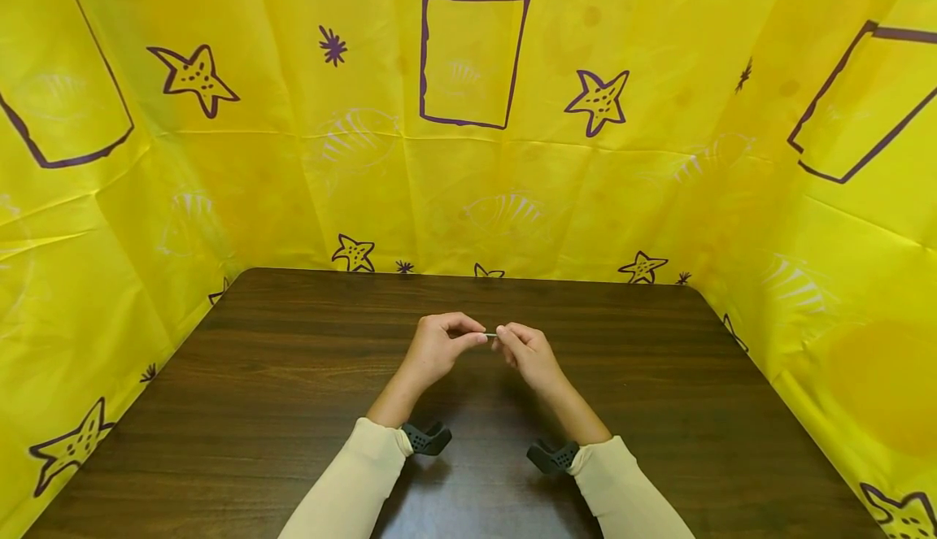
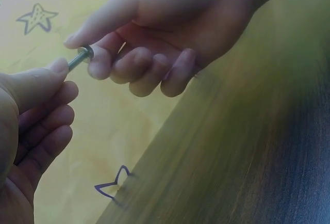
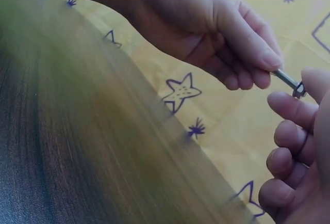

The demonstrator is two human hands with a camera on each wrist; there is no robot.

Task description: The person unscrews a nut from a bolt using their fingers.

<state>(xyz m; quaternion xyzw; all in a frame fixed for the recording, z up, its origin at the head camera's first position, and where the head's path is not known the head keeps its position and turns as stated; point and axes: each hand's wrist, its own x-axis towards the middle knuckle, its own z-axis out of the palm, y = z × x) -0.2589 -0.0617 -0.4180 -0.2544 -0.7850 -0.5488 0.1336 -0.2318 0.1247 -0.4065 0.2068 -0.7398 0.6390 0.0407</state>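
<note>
A thin threaded metal bolt (image 2: pixel 79 60) spans the gap between both hands above the tabletop. With thumb and fingertips, the left hand (image 1: pixel 437 347) pinches one end of its shank, and those fingers hide that end. At the opposite end sits a small hexagonal nut (image 3: pixel 299 90). The right hand (image 1: pixel 533 354) holds thumb and index finger around this nut, as the left wrist view shows, its other fingers curled loosely below. In the head view only a short piece of the shank shows between the fingertips.
Under the hands lies a dark wood-grain table (image 1: pixel 293 409). Yellow cloth (image 1: pixel 468 173) printed with purple starfish and frames hangs behind the table and along both sides. Each wrist wears a dark strap with a camera mount, below light sleeves (image 1: pixel 351 478).
</note>
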